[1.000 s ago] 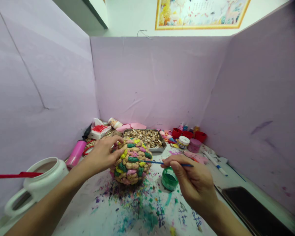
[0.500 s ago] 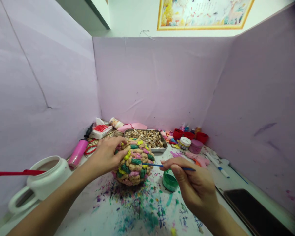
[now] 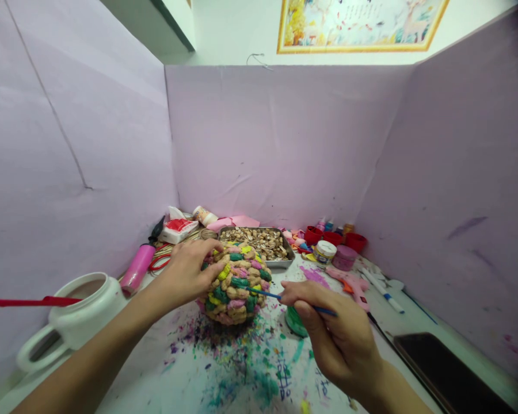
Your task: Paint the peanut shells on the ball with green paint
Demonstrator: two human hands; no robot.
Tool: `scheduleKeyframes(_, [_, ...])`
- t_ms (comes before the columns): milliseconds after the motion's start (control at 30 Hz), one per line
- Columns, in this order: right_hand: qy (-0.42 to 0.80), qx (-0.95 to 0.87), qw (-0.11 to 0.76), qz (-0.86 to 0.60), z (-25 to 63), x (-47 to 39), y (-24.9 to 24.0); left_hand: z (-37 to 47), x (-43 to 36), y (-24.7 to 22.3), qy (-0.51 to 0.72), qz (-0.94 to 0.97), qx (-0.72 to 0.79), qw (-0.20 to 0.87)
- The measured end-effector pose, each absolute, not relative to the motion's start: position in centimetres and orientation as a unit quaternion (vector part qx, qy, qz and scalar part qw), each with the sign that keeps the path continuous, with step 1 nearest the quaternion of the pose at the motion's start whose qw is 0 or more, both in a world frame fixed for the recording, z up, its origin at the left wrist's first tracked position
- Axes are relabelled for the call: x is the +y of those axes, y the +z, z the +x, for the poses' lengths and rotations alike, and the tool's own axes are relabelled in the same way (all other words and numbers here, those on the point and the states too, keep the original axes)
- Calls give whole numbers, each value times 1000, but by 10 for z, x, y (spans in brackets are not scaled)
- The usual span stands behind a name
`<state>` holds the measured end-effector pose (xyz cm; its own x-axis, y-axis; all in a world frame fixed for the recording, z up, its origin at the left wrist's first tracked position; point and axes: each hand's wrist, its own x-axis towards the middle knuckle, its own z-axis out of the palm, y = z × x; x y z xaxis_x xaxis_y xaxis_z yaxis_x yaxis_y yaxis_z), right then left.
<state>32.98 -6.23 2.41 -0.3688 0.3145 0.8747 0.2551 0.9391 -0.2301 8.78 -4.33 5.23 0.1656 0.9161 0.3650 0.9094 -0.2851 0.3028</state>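
Observation:
A round ball covered in peanut shells (image 3: pixel 237 276), painted in patches of green, yellow and pink, stands on the paint-spattered table. My left hand (image 3: pixel 196 264) grips its upper left side, thumb and fingers curved over the shells. In my right hand (image 3: pixel 332 322), a thin blue paintbrush (image 3: pixel 263 292) is pinched between thumb and fingers. Its tip touches the front of the ball by a green shell. Just left of my right hand, and partly hidden by it, is a small jar of green paint (image 3: pixel 294 322).
Behind the ball lies a metal tray (image 3: pixel 285 263) of shells. Paint jars (image 3: pixel 325 251), red cups (image 3: pixel 354 244), a pink glue gun (image 3: pixel 349 280) and a phone (image 3: pixel 444 368) are on the right. A white pitcher (image 3: pixel 84 316) and a pink pump (image 3: pixel 137 269) stand left.
My right hand has shifted slightly left and down, tilting the brush more and covering more of the green jar. My left hand and the ball stay put.

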Motion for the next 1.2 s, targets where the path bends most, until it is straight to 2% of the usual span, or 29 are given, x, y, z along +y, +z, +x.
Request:
scheduleKeyframes(500, [2, -856, 499, -134, 328, -65, 24, 87, -42, 51, 251, 763, 595, 9])
scheduleKeyframes(1200, [-18, -842, 518, -146, 337, -61, 28, 86, -41, 52, 248, 767, 592, 15])
